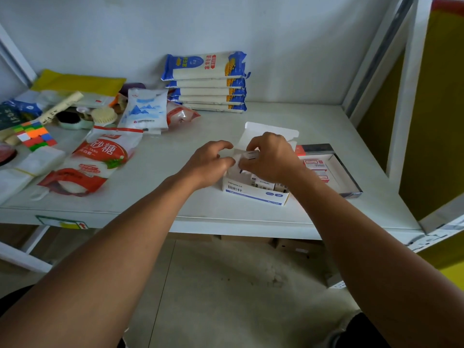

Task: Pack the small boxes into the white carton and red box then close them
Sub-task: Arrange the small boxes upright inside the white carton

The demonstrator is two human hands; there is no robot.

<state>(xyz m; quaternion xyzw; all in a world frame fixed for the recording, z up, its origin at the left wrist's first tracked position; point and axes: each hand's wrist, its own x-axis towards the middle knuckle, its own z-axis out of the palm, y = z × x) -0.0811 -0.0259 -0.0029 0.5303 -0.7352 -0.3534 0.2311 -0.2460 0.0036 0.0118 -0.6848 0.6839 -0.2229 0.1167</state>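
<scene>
At the far left of the worktop [326, 126] lies a colourful puzzle cube [35, 136], then a red-and-white sugar bag [95, 162], with a stack of blue noodle packets [208, 81] against the wall behind. Toward the middle, the left hand [208, 162] hovers with fingers loosely curled, touching the white carton [253, 192] at its left edge. The right hand [268, 156] pinches a small box [251, 154] above the open carton, which already holds others. Just right sits the red box [329, 169], open, with small boxes inside.
</scene>
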